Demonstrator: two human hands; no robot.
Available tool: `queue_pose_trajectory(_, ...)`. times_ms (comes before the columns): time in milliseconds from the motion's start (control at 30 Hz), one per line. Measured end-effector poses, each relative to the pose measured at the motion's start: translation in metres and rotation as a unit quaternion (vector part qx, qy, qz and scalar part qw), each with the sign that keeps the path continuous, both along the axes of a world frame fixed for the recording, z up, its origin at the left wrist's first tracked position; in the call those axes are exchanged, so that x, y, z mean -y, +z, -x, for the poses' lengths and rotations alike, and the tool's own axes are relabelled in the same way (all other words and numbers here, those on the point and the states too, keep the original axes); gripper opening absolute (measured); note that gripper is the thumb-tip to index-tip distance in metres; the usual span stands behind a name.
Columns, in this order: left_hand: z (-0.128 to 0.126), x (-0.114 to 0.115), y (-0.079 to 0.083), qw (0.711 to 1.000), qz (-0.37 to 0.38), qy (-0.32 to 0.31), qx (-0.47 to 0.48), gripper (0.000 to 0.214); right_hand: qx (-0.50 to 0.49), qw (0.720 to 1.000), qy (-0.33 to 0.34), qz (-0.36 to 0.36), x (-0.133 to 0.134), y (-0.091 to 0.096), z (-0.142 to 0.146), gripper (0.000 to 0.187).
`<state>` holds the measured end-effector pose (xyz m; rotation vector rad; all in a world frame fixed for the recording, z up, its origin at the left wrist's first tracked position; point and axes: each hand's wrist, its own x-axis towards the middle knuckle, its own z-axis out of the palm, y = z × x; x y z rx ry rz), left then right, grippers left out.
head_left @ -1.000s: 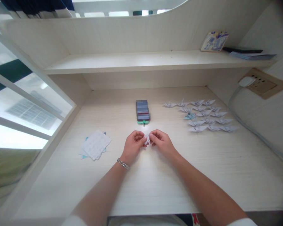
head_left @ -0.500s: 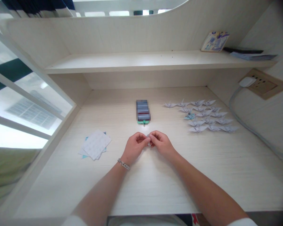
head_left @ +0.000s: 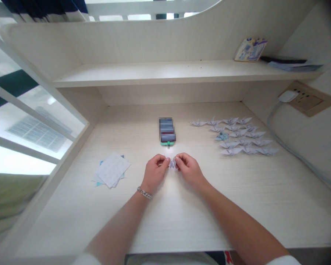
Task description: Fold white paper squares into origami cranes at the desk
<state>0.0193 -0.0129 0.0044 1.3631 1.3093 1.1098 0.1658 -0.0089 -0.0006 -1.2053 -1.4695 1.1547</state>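
Between my fingertips is a small folded white paper crane (head_left: 172, 163), its middle showing in the gap between the hands. My left hand (head_left: 156, 170) pinches its left side between thumb and forefinger. On the other side my right hand (head_left: 189, 168) grips it in the same way. Fingers cover both ends of the crane. To the right, several finished white paper cranes (head_left: 244, 142) lie in rows, and one blue patterned crane (head_left: 222, 136) is among them. A loose stack of square paper sheets (head_left: 111, 170), white over blue, lies left of my hands.
A phone (head_left: 167, 129) with a green edge lies just beyond my hands. Above the desk runs a shelf (head_left: 143, 71) carrying a small box (head_left: 250, 49) and flat items. A cable (head_left: 289, 147) hangs from the wall socket (head_left: 310, 98) at the right.
My left hand has shifted slightly left, away from the right one. More of the folded paper crane now shows between them.
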Motion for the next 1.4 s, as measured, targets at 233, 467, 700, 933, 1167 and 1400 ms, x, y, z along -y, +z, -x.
queue_pose_trajectory(233, -0.002, 0.002, -0.001, 0.996, 0.029, -0.012, 0.080, 0.031, 0.132, 0.986, -0.010, -0.106, 0.006, 0.006, 0.001, 0.016)
queue_pose_trajectory(467, -0.002, 0.005, 0.003, 1.000, 0.011, -0.008, 0.020, 0.024, 0.140, 0.985, -0.040, -0.092, 0.006, 0.006, 0.000, 0.014)
queue_pose_trajectory(700, -0.004, 0.008, 0.005, 0.999, -0.018, -0.005, -0.025, 0.020, 0.163, 0.976, -0.048, -0.137, 0.007, 0.004, 0.000, 0.015)
queue_pose_trajectory(933, -0.001, 0.006, 0.005, 0.996, -0.047, 0.007, -0.069, 0.018, 0.192, 0.970, -0.007, -0.150, 0.004, 0.007, -0.003, 0.013)
queue_pose_trajectory(1167, 0.000, 0.008, 0.009, 0.984, -0.108, 0.002, -0.142, 0.012, 0.242, 0.964, 0.033, -0.102, 0.003, 0.005, -0.006, 0.014)
queue_pose_trajectory(1400, 0.001, 0.007, 0.007, 0.995, -0.062, -0.014, -0.078, 0.016, 0.264, 0.958, 0.082, -0.073, 0.001, 0.011, -0.006, 0.018)
